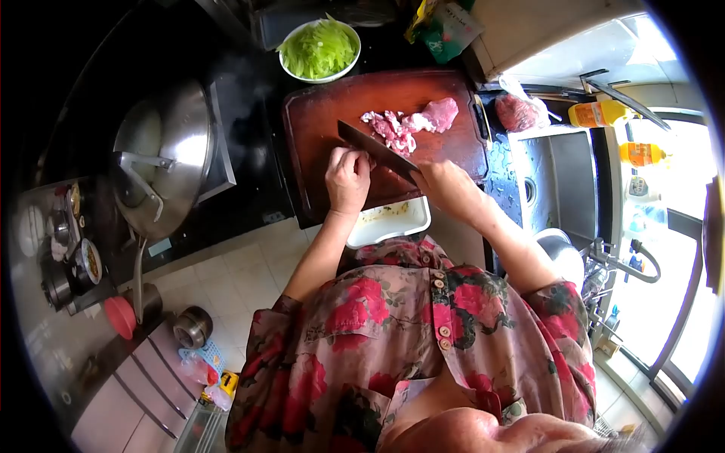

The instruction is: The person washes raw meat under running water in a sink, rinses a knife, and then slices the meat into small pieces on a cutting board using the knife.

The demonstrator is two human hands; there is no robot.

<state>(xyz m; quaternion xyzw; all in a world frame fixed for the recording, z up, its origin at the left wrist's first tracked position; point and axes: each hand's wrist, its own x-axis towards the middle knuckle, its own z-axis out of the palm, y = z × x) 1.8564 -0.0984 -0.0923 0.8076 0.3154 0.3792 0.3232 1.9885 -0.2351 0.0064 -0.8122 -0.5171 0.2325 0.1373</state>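
My right hand [445, 185] is wrapped round the handle of a cleaver [370, 143], whose dark blade slants up and left over the brown cutting board [310, 121]. My left hand [348, 175] is closed, fingers curled, beside the near side of the blade. What lies under its fingertips is hidden. Beyond the blade sit small cut bits of raw meat [393, 132], with a larger pink chunk of meat [440, 115] to their right. A white tray [393, 235] stands below the board's near edge, between my forearms.
A white bowl [320, 79] of sliced green vegetable stands behind the board. On the left is a large lidded wok [170, 158] on the stove. At right are a sink [578, 181], a bag of red meat [521, 113] and yellow bottles [596, 115].
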